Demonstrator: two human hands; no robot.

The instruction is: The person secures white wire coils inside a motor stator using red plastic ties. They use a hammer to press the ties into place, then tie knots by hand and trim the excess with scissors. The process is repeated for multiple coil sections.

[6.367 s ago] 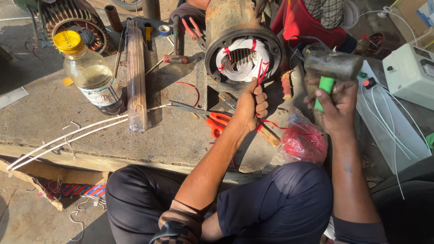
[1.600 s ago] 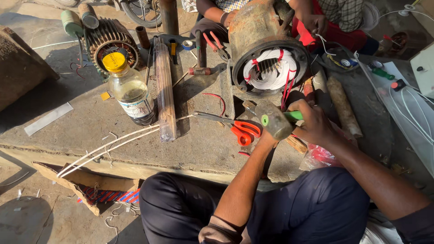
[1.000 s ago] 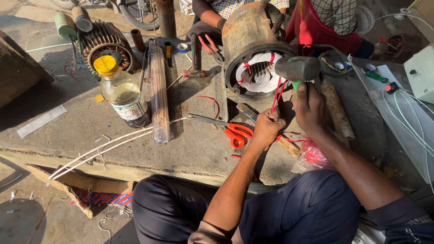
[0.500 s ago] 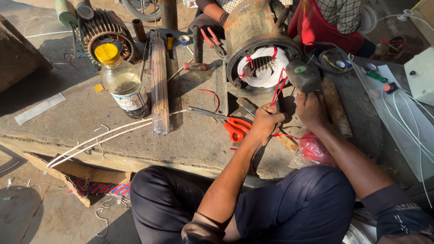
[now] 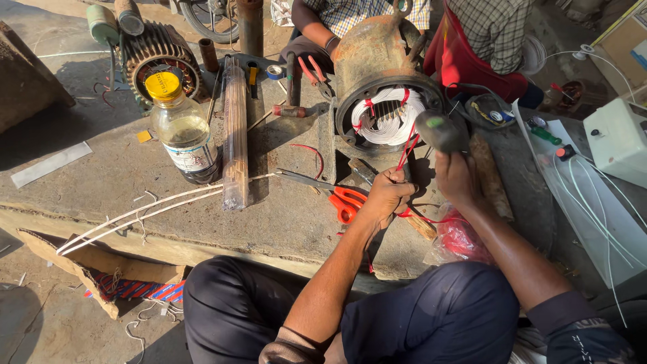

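Note:
A rusty motor stator (image 5: 377, 74) with white windings (image 5: 391, 121) and red sleeves stands on the concrete slab (image 5: 121, 182). My right hand (image 5: 457, 176) grips a mallet (image 5: 439, 131) by its handle, its dark head just to the right of the stator opening. My left hand (image 5: 385, 195) is closed on a thin tool and red wire (image 5: 411, 216) below the stator, right beside the orange-handled scissors (image 5: 337, 195).
A yellow-capped plastic bottle (image 5: 180, 128) and a bundle of thin sticks (image 5: 235, 128) lie to the left. Another stator (image 5: 159, 57) sits far left. White wires (image 5: 135, 216) trail off the slab. A second person sits behind the stator, near pliers (image 5: 314, 73). A white box (image 5: 617, 138) is right.
The mallet rose about a second ago, came down beside the stator half a second ago, and is now lifted slightly again. My left hand stays at the red wire.

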